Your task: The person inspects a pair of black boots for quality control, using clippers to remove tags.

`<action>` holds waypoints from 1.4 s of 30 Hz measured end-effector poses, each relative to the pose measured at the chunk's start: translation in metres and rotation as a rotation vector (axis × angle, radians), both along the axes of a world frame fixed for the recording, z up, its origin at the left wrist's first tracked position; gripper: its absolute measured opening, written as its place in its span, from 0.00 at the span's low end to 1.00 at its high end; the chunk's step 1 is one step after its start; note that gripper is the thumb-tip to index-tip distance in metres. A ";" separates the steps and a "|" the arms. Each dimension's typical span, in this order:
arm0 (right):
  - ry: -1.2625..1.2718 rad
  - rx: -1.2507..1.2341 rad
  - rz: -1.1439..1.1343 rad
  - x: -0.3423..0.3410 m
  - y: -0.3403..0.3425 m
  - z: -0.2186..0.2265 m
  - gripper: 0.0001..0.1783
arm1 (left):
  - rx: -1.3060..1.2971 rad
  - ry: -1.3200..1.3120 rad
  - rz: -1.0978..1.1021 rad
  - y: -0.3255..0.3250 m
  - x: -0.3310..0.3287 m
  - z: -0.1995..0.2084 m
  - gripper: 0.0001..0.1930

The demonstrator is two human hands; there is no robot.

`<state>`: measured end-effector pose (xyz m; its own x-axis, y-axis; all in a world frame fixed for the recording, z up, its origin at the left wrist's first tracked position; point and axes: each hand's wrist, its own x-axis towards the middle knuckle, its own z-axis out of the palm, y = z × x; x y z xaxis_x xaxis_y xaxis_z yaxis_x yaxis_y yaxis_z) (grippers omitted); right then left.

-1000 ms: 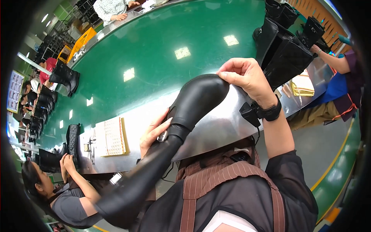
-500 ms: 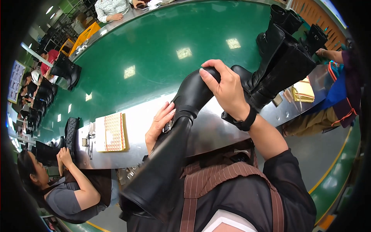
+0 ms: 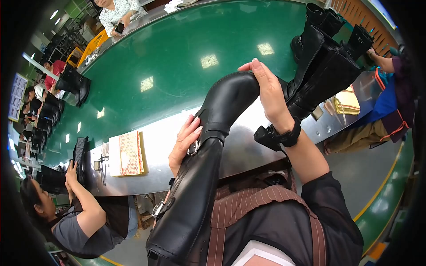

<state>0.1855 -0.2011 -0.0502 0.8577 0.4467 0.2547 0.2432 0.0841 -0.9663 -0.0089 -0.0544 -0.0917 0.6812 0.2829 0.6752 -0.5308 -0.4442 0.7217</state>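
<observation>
A tall black boot (image 3: 195, 177) lies slantwise across me, its shaft toward my lap and its toe pointing up and right over the table's metal edge. Straps with silver buckles run along its left side. My left hand (image 3: 183, 144) holds the boot at the ankle from the left, fingers resting by the upper buckle and the thumb hidden. At the toe, my right hand (image 3: 268, 91) cups the tip, its fingers partly behind it. A black band with a small box sits on my right wrist.
More black boots (image 3: 321, 66) stand at right on the green belt (image 3: 177, 71). Yellow-edged sticker sheets (image 3: 126, 154) lie on the metal ledge (image 3: 237, 157), with small tools beside them. A co-worker (image 3: 88, 208) handles a boot at left; other people stand around the line.
The boot has rolled, bringing its lower buckle and more of its toe into view. My right hand has turned from gripping over the toe to cupping its tip side.
</observation>
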 end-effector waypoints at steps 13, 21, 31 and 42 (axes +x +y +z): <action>-0.024 0.134 0.208 -0.033 0.012 0.005 0.32 | 0.038 0.032 0.158 -0.003 -0.004 0.001 0.19; 0.090 0.266 0.246 -0.040 0.022 -0.003 0.39 | 0.112 0.020 0.162 -0.004 -0.002 0.002 0.20; -0.433 -0.129 -0.271 -0.031 0.027 -0.002 0.19 | -0.060 0.203 -0.029 0.019 0.000 -0.049 0.26; -0.038 0.004 0.249 -0.026 0.011 -0.003 0.39 | 0.028 0.169 0.127 0.008 -0.006 -0.025 0.20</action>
